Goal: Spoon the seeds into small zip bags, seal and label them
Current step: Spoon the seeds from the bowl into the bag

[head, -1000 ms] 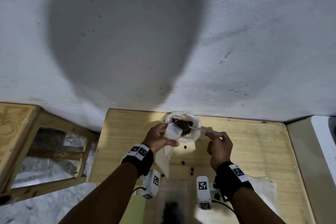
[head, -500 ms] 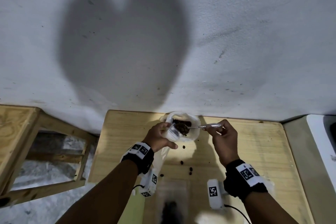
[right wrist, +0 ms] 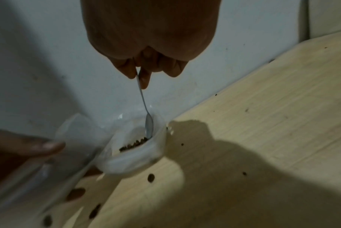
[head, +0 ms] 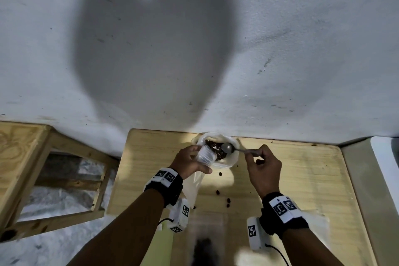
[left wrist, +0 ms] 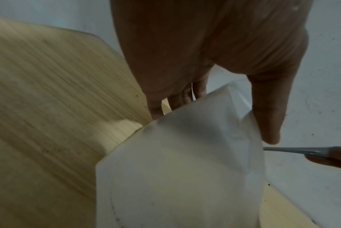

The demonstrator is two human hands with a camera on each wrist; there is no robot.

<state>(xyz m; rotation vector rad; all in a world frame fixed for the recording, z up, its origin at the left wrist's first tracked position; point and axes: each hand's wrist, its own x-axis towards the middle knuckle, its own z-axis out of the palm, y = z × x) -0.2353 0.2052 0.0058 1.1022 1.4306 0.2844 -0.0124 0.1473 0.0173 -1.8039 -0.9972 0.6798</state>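
At lower centre, the left hand [head: 187, 161] grips a small zip bag [head: 205, 155] beside the seeds [head: 217, 150] in a white bowl [head: 231, 161], where the right hand [head: 263, 164] pinches a spoon [head: 227, 148] dipped in

Blurred dark object [head: 203, 250] at bottom edge

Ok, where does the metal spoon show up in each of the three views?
Head: the spoon lies upper centre, bowl over the seeds, handle pinched by the right hand.
Left wrist: only the handle shows, at the right edge.
Right wrist: the spoon hangs centre, tip at the seeds.
Shared landmark: the white seed container, seen in the head and right wrist views.
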